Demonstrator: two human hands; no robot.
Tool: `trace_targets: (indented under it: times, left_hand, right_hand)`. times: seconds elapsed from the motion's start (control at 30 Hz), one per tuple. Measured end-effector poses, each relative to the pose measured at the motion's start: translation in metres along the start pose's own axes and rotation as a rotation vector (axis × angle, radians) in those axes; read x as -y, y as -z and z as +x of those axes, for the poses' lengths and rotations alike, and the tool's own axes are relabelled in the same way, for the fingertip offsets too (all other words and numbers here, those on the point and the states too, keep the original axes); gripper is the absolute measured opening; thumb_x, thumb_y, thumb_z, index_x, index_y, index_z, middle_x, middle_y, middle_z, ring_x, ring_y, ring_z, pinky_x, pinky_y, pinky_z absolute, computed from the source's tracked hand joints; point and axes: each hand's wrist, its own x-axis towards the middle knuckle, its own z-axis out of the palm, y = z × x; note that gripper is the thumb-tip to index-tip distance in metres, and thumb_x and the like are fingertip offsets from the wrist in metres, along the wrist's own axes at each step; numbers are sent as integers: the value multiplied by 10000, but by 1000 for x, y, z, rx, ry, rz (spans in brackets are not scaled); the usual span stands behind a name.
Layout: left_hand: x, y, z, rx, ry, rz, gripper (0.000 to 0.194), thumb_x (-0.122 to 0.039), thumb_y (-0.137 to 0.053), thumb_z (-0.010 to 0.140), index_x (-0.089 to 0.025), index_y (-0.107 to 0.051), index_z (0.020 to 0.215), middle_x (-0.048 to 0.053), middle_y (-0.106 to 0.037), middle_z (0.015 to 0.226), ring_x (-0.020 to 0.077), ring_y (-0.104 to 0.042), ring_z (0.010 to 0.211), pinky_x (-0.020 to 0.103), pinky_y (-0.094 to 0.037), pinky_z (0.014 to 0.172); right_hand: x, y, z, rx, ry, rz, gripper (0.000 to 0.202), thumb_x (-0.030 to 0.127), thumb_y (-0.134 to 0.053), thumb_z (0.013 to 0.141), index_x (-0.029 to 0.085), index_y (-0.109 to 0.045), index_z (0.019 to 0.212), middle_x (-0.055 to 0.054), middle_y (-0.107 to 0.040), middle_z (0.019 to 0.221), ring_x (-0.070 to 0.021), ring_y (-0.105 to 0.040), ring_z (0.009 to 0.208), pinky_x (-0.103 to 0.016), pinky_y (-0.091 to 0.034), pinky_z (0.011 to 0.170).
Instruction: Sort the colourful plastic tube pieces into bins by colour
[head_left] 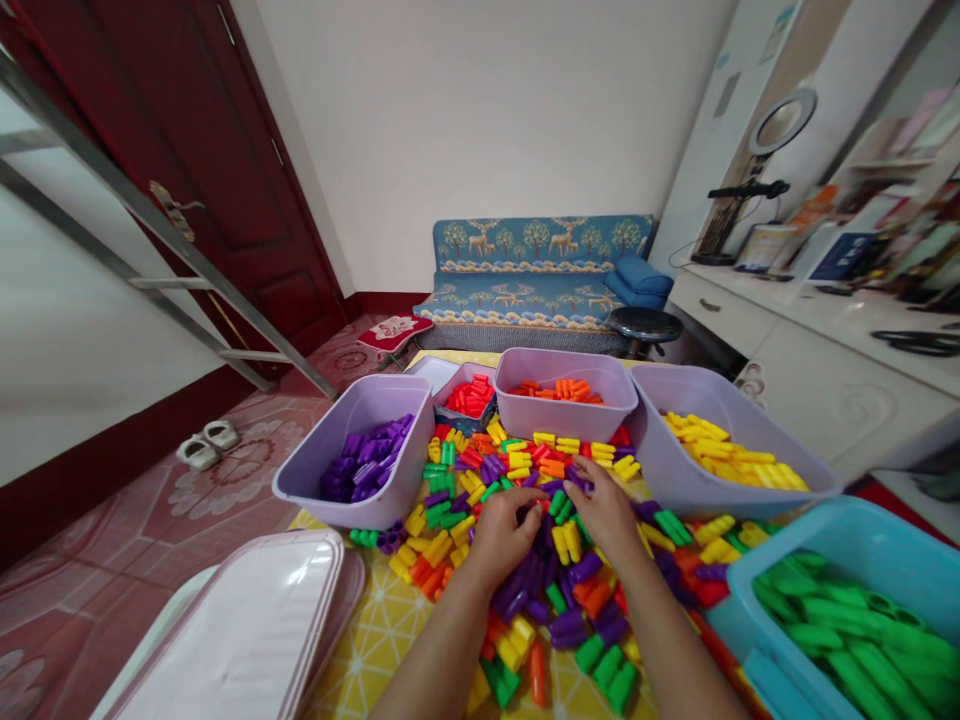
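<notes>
Plastic pieces in purple, green, yellow, orange and red lie mixed over the yellow patterned tablecloth. My left hand is over the middle of the pile, thumb and fingers curled near purple pieces; whether something is between them is too small to tell. To its right, my right hand reaches into the pile beside green and purple pieces, its fingertips partly hidden. Sorted by colour, purple pieces fill a lilac bin at left, red ones a small bin, orange and yellow ones lilac bins, green ones a turquoise bin.
Pink-white lids are stacked at the left front. Beyond the table stand a blue patterned sofa, a black round stool and a red-topped stool. A white cabinet is at right, a metal ladder at left.
</notes>
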Motion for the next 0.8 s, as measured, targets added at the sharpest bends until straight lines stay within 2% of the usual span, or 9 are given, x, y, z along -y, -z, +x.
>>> trace_targets:
  times: [0.1,0.23,0.37,0.47,0.57,0.67,0.8]
  left_hand:
    - [1,0,1,-14,-11,16,253,-190,-505,828,-198,-694,996,52,-713,987,204,-641,931,330,-477,860]
    - [3,-1,2,-107,-42,-3,382,-112,-551,758,-186,-621,1127,70,-645,1060,199,-601,976,330,-468,881]
    - [6,-1,2,-154,-39,-38,492,-89,-556,737,-200,-551,1216,81,-577,1167,205,-569,1047,351,-453,928]
    - [7,-1,2,-134,-47,-43,497,-94,-559,739,-208,-549,1223,82,-575,1202,218,-555,1089,371,-440,957]
    - [8,-2,1,-118,-34,-50,487,-123,-568,753,-202,-547,1233,85,-599,1198,222,-568,1080,373,-451,947]
    - [9,-2,1,-100,-16,-56,454,-140,-572,761,-189,-568,1212,82,-636,1162,215,-593,1044,358,-465,926]
    - [9,-2,1,-92,-6,-31,384,-113,-570,748,-183,-634,1120,69,-675,1097,209,-611,1008,352,-468,916]
  right_hand:
    - [5,-9,10,60,82,-120,455,245,-591,724,205,-601,1177,-109,-649,1150,-274,-591,1086,-469,-431,958]
    - [18,-16,10,189,170,-213,370,158,-589,707,232,-678,1058,-92,-683,1052,-268,-619,1012,-444,-459,917]
    - [27,-18,-1,226,155,-133,314,143,-541,734,219,-690,1000,-81,-699,1009,-253,-646,956,-409,-495,855]
    - [31,-14,-8,227,113,6,276,260,-530,801,218,-674,1033,-66,-719,940,-234,-672,858,-374,-523,770]
    - [33,-8,-11,192,88,72,300,326,-571,789,217,-666,1052,-52,-727,824,-223,-678,752,-345,-531,693]
    - [36,1,-11,208,94,59,250,315,-595,770,224,-685,985,-56,-728,829,-228,-679,754,-342,-530,687]
    - [40,12,-7,343,127,-6,207,231,-566,762,230,-698,920,-54,-727,877,-232,-676,806,-344,-525,716]
